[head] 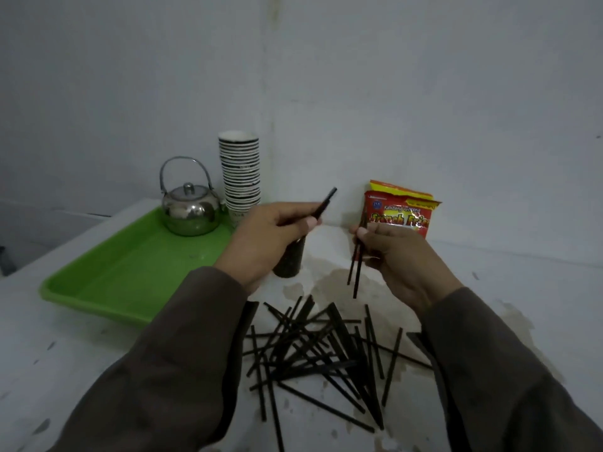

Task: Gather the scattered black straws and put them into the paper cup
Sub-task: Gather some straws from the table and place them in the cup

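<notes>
A heap of several black straws (326, 353) lies scattered on the white table in front of me. My left hand (264, 239) is raised and pinches black straws whose tips (326, 200) stick out up and to the right. Just below and behind that hand stands a dark paper cup (290, 259), mostly hidden by it. My right hand (394, 256) is held up at the same height and grips two or three black straws (355, 272) that hang down from its fingers. Brown sleeves cover both forearms.
A green tray (130, 272) at the left carries a steel kettle (191, 207). A tall stack of paper cups (240, 174) stands behind it by the wall. A red and yellow snack packet (401, 210) leans on the wall at the right.
</notes>
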Tool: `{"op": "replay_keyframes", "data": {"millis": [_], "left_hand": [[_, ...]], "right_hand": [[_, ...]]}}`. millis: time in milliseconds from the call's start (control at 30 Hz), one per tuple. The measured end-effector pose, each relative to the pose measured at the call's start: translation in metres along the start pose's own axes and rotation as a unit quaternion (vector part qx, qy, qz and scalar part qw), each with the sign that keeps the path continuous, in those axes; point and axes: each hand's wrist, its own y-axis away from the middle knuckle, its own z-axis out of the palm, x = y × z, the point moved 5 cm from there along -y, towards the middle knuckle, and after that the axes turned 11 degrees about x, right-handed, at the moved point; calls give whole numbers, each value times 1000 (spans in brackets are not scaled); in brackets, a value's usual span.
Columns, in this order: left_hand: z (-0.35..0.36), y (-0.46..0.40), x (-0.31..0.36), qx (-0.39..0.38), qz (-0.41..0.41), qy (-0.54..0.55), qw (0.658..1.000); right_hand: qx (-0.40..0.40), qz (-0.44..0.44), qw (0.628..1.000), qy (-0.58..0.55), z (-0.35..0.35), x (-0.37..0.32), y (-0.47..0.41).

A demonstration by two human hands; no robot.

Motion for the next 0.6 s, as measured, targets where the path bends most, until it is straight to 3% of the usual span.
{"op": "replay_keyframes", "data": {"millis": [167, 333, 600], "left_hand": [[-22, -31, 10, 124, 60, 7, 990], [-39, -57, 18, 190, 139, -48, 971], [-34, -67, -14, 154, 207, -221, 940]], "right_hand": [[9, -118, 991, 58, 41, -29, -15], [75, -244, 955, 151, 69, -56, -35], [67, -298, 913, 272, 101, -25, -51]]}}
